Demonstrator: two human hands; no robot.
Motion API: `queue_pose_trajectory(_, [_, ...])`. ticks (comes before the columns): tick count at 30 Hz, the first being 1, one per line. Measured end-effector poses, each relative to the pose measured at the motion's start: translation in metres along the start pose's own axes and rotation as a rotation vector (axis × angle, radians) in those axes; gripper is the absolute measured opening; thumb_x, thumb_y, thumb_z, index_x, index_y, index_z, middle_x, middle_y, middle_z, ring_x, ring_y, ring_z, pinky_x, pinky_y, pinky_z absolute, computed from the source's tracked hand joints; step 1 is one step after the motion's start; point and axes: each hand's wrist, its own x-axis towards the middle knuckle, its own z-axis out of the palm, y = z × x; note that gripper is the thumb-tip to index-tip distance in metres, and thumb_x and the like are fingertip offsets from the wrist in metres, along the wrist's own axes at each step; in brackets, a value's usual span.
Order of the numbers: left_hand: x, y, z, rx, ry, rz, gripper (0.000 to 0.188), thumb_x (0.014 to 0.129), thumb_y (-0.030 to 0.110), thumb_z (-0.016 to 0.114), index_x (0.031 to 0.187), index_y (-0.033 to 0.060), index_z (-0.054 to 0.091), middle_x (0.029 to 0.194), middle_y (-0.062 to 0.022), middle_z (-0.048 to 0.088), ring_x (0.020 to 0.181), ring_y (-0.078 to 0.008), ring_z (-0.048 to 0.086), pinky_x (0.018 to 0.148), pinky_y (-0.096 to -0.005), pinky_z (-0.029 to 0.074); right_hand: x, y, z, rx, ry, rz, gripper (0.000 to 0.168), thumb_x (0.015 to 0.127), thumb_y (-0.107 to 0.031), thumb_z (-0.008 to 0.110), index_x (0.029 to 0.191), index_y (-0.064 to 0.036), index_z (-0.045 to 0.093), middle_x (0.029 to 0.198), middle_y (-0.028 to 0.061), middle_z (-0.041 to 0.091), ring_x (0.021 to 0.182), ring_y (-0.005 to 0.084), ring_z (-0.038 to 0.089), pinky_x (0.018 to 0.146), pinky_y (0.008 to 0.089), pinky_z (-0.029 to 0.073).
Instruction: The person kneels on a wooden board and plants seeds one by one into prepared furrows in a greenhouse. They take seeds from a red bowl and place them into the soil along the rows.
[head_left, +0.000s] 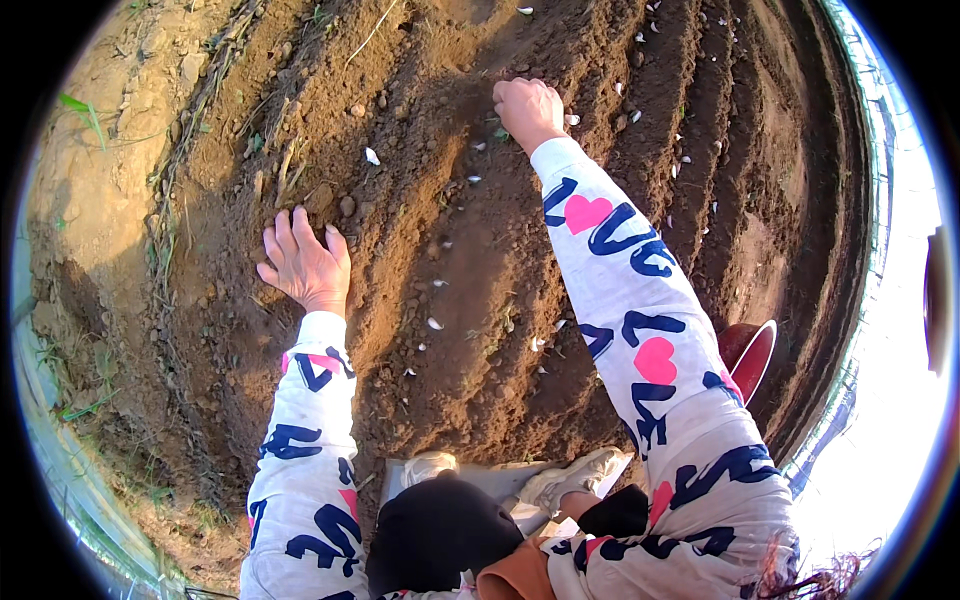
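Observation:
My left hand (309, 259) rests on the crumbly soil ridge (247, 330) with its fingers spread and nothing in it. Farther forward, my right hand (529, 110) is bent down into a furrow, its fingertips curled against the soil. Whether it pinches something is hidden from above. One white garlic clove (572, 120) lies just right of that hand. A line of cloves runs back towards me along the furrow, among them one clove (435, 323) in the nearer part. Another clove (372, 156) lies on the ridge ahead of my left hand.
More furrows dotted with cloves (636, 116) run along the right. A red bowl (754, 360) stands partly behind my right forearm. My shoes (574, 480) are at the near end of the furrows. Dry stalks (287, 165) and grass (82, 109) lie to the left.

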Motion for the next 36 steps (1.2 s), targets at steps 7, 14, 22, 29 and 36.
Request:
queue_pose_trajectory(7, [0.000, 0.001, 0.002, -0.003, 0.051, 0.040, 0.048, 0.068, 0.033, 0.054, 0.110, 0.0124, 0.043, 0.116, -0.0060, 0.041, 0.110, -0.0243, 0.033, 0.082, -0.0454, 0.022, -0.001, -0.002, 0.000, -0.057, 0.026, 0.005, 0.011, 0.072, -0.013, 0.053, 0.080, -0.013, 0.061, 0.085, 0.0060, 0.057, 0.090, 0.0214, 0.051, 0.078, 0.0349, 0.038])
queue_pose_trajectory(14, [0.001, 0.004, -0.002, -0.029, 0.037, 0.042, 0.045, 0.070, 0.030, 0.053, 0.110, 0.0122, 0.043, 0.116, -0.0063, 0.040, 0.110, -0.0247, 0.032, 0.083, -0.0461, 0.020, -0.045, -0.025, -0.005, -0.070, -0.074, -0.178, 0.012, 0.072, -0.016, 0.053, 0.080, -0.010, 0.059, 0.081, 0.0065, 0.058, 0.083, 0.0212, 0.055, 0.072, 0.0335, 0.041])
queue_pose_trajectory(22, [0.001, 0.002, -0.003, -0.038, 0.005, 0.020, 0.046, 0.073, 0.032, 0.051, 0.113, 0.0132, 0.040, 0.120, -0.0060, 0.037, 0.113, -0.0251, 0.029, 0.085, -0.0484, 0.020, -0.046, -0.022, 0.009, -0.102, -0.003, -0.167, 0.012, 0.073, -0.009, 0.048, 0.077, -0.011, 0.060, 0.079, 0.0056, 0.058, 0.083, 0.0206, 0.055, 0.071, 0.0327, 0.040])
queue_pose_trajectory(29, [0.000, 0.000, 0.002, -0.033, 0.001, 0.009, 0.046, 0.070, 0.032, 0.053, 0.110, 0.0128, 0.043, 0.118, -0.0056, 0.039, 0.112, -0.0242, 0.030, 0.085, -0.0480, 0.020, -0.041, -0.061, -0.026, 0.064, -0.057, -0.101, 0.011, 0.076, -0.013, 0.050, 0.082, -0.008, 0.058, 0.080, 0.0079, 0.058, 0.076, 0.0205, 0.059, 0.064, 0.0318, 0.047])
queue_pose_trajectory(36, [0.002, 0.005, 0.001, -0.021, 0.027, 0.028, 0.046, 0.071, 0.032, 0.053, 0.111, 0.0143, 0.042, 0.119, -0.0050, 0.038, 0.113, -0.0245, 0.030, 0.083, -0.0500, 0.023, -0.036, -0.136, -0.015, 0.201, -0.118, -0.167, 0.016, 0.074, -0.014, 0.052, 0.086, -0.003, 0.054, 0.086, 0.0125, 0.057, 0.080, 0.0245, 0.058, 0.067, 0.0337, 0.047])
